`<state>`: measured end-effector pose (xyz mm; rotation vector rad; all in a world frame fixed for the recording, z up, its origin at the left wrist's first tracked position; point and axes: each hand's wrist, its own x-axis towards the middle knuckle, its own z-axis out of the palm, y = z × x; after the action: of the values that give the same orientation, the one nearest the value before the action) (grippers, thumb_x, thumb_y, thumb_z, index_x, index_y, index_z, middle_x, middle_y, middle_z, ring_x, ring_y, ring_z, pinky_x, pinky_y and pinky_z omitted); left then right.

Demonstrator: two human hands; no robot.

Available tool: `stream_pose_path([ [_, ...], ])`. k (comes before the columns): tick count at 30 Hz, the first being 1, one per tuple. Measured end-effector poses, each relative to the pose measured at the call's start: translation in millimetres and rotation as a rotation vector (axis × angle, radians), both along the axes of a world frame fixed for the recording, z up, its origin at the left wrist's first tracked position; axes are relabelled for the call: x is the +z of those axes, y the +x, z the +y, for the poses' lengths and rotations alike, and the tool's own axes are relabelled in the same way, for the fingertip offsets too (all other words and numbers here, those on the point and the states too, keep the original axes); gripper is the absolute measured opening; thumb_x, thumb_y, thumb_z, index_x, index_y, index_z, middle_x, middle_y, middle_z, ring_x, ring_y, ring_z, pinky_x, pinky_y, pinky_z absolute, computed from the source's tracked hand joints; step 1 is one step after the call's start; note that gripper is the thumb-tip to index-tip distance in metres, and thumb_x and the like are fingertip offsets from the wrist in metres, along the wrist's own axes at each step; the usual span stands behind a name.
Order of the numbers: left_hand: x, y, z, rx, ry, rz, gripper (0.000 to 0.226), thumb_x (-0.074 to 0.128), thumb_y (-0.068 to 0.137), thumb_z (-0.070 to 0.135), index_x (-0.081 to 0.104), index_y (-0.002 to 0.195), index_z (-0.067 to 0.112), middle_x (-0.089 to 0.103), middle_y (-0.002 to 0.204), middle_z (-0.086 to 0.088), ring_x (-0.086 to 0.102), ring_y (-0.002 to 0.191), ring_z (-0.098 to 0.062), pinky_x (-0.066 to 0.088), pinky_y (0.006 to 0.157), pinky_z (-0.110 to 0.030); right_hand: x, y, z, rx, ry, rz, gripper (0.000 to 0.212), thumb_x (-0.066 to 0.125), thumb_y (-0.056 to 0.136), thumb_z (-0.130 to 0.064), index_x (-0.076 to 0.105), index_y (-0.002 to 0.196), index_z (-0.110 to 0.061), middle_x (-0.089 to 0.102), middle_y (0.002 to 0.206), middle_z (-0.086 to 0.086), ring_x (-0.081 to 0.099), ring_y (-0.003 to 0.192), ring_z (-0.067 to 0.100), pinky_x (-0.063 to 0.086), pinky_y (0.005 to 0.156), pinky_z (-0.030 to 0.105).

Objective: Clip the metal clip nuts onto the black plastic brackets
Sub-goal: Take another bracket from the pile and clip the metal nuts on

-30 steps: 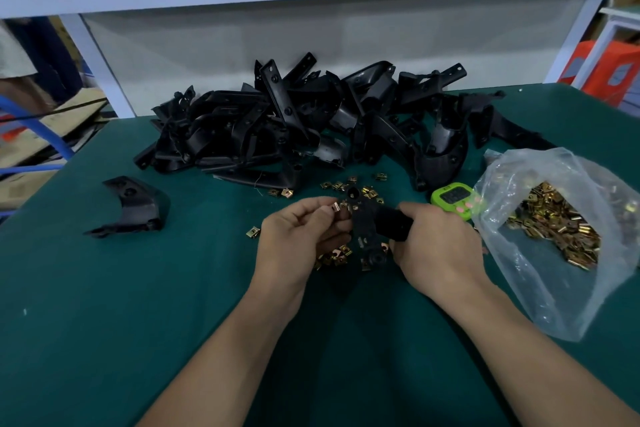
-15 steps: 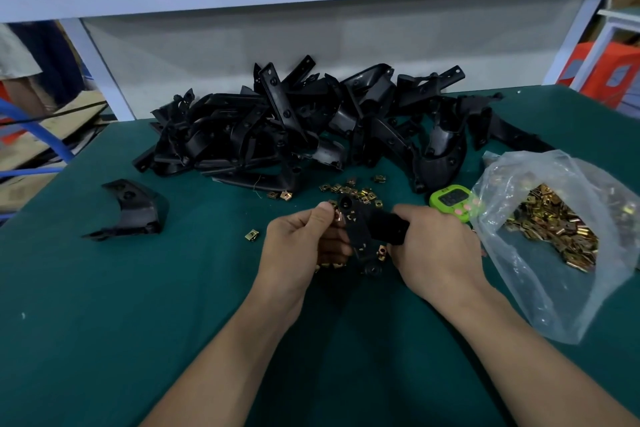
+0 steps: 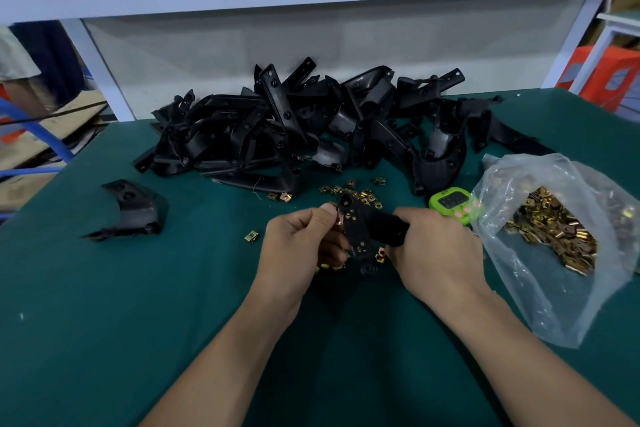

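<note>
A finished-looking lone bracket [image 3: 130, 210] lies far left on the green table [image 3: 104, 322]. At centre, the left hand [image 3: 298, 250] pinches a clip nut [image 3: 338, 220] between thumb and fingers against the edge of the black plastic bracket [image 3: 363, 236]. The right hand [image 3: 436, 253] grips that bracket by its thick end, just above the table. The nut looks small, springy and slick — best held by its flat sides; the bracket seems stiff and light. The bracket pile [image 3: 294, 128] lies behind, the green timer [image 3: 450, 201] and bag of nuts [image 3: 554, 229] to the right — none in the way.
</note>
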<state>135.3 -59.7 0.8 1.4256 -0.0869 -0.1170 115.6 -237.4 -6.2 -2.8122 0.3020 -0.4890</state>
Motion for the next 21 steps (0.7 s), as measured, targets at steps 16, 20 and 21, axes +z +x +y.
stream_pose_path([
  [16,0.1,-3.8,0.4,0.044,-0.001,0.019,0.018,0.073,0.092,0.018,0.082,0.080,0.010,0.075,0.071,-0.012,0.068,0.057,-0.017,0.055,0.055,-0.022,3.8,-2.8,2.5,-0.008,-0.079,0.026,0.026,0.075,0.077,-0.018,0.051,0.069,-0.027,0.046,0.054,-0.011,0.040,0.049,0.017,0.022,0.044,0.026],
  [20,-0.7,-6.2,-2.5,-0.007,-0.155,0.161,0.024,0.072,0.091,0.030,0.083,0.092,0.008,0.079,0.097,-0.016,0.077,0.091,-0.027,0.062,0.080,-0.030,7.7,-5.1,5.2,-0.008,-0.144,0.022,0.028,0.067,0.079,-0.009,0.046,0.070,-0.026,0.043,0.055,-0.010,0.041,0.050,0.020,0.019,0.044,0.026],
  [21,-1.3,-7.2,-3.8,-0.013,-0.150,0.168,0.027,0.072,0.090,0.033,0.083,0.092,0.009,0.079,0.098,-0.015,0.077,0.093,-0.028,0.063,0.082,-0.032,8.6,-5.7,5.4,-0.010,-0.159,0.024,0.028,0.065,0.079,-0.008,0.045,0.070,-0.025,0.044,0.055,-0.009,0.043,0.051,0.021,0.019,0.044,0.026],
])
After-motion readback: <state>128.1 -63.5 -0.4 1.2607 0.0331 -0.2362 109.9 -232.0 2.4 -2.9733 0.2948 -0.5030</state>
